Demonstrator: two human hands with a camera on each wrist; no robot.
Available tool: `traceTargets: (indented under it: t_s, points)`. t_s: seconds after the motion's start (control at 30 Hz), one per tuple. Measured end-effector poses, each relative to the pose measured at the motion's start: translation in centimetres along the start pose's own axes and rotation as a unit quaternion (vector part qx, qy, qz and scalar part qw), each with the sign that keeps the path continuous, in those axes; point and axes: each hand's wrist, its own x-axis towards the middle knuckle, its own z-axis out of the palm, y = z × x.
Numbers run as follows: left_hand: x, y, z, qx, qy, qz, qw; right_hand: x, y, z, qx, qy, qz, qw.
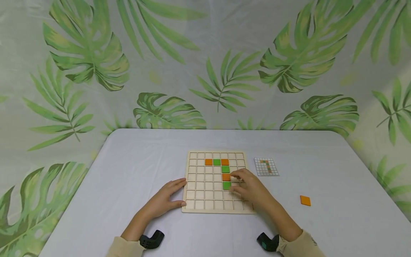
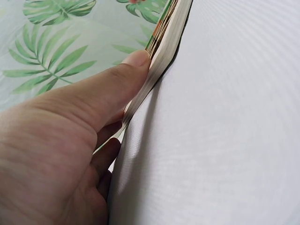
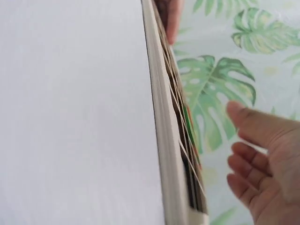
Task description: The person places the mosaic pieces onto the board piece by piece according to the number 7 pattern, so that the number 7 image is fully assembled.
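Observation:
A wooden grid board [image 1: 199,205] lies on the white table. Orange and green square tiles stand in its cells: a row of an orange tile [image 1: 209,162], a green one [image 1: 216,162] and another orange [image 1: 224,162], then a column running down from the row's right end to a green tile [image 1: 226,185]. My left hand [image 1: 163,200] touches the board's left edge with fingertips and thumb. Over the board's right half is my right hand [image 1: 255,189], fingertips close beside the column's lower tiles. Its thumb and fingers are apart in the right wrist view, with nothing between them.
To the right of the board lies a small card [image 1: 266,166] printed with a grid and a coloured pattern. A loose orange tile [image 1: 305,200] rests farther right on the table. Leaf-patterned cloth [image 1: 224,89] hangs behind the table's far edge.

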Motion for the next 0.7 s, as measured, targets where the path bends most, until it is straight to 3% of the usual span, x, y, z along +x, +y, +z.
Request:
traceTargets:
  t_s: [0.4,0.57,0.7]
  points:
    - [0.0,-0.2,0.2,0.007,0.007,0.01,0.9999,-4.4,1.9,-6.0,-0.066,0.05,-0.018,0.9964]
    - [0.0,-0.2,0.1,0.006,0.007,0.013,0.9999,-6.9,3.4,-8.1,-0.088,0.06,0.02,0.9941]
    - [0.0,-0.1,0.1,0.003,0.008,0.014,0.9999,-8.9,4.4,-9.4,-0.068,0.047,0.075,0.9937]
